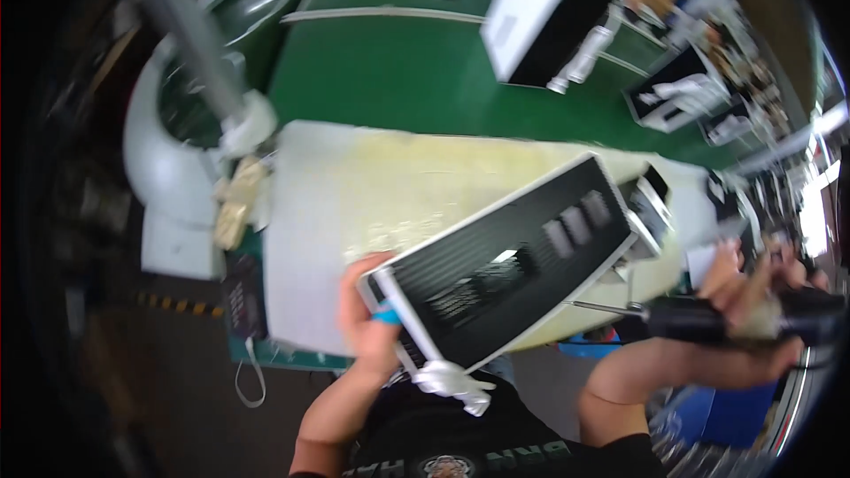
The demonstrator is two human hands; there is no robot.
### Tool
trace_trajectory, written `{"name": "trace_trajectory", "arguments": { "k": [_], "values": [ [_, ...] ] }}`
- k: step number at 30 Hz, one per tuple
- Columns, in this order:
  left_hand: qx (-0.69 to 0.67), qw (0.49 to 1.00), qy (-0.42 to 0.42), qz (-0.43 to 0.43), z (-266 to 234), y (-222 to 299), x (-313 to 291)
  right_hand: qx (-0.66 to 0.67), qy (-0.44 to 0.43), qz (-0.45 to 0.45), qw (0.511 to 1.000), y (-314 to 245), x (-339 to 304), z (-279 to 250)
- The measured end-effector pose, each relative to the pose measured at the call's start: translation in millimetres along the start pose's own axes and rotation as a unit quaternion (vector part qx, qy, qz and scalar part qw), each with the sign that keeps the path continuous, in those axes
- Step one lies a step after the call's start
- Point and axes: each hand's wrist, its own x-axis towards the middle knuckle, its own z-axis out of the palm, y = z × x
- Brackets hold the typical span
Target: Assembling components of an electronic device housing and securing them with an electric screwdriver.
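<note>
A long appliance housing with a black vented face and white edges lies tilted across the padded worktop. My left hand, a blue band round one finger, grips its near left end. A bundled white cable hangs from that end, close to my body. Off to the right, my right hand is wrapped round a black electric screwdriver. Its long thin bit points left, with the tip close to the housing's lower right edge; whether they touch I cannot tell. Motion blurs the fingers of this hand.
Beyond the pale worktop runs a green conveyor belt, carrying a white and black appliance and more units at the right. A grey post rises at the left, near beige gloves. Small parts lie beside the housing.
</note>
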Motion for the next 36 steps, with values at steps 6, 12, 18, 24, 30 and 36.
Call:
{"name": "trace_trajectory", "arguments": {
  "k": [6, 12, 18, 24, 30, 36],
  "values": [
    [-0.040, 0.997, -0.024, 0.055, -8.3, -5.7, -1.4, -0.025, -0.098, -0.011, 0.995, 67.5, -19.4, 133.9],
    [-0.011, 0.998, -0.020, 0.061, -11.5, -5.9, 1.4, -0.097, -0.153, 0.030, 0.983, 94.5, -35.8, 165.3],
    [0.033, 0.993, -0.037, 0.110, -11.9, -13.3, 4.6, -0.161, -0.155, 0.027, 0.974, 108.2, -43.0, 180.4],
    [0.042, 0.992, -0.038, 0.111, -9.1, -9.8, 6.8, -0.209, -0.100, 0.023, 0.973, 109.1, -41.5, 183.7],
    [0.037, 0.993, -0.020, 0.110, -7.1, -5.1, 8.6, -0.204, -0.086, 0.023, 0.975, 114.0, -41.4, 187.7],
    [0.042, 0.993, -0.023, 0.108, -7.8, -1.0, 11.2, -0.172, -0.086, 0.025, 0.981, 107.3, -39.0, 178.1]
  ]
}}
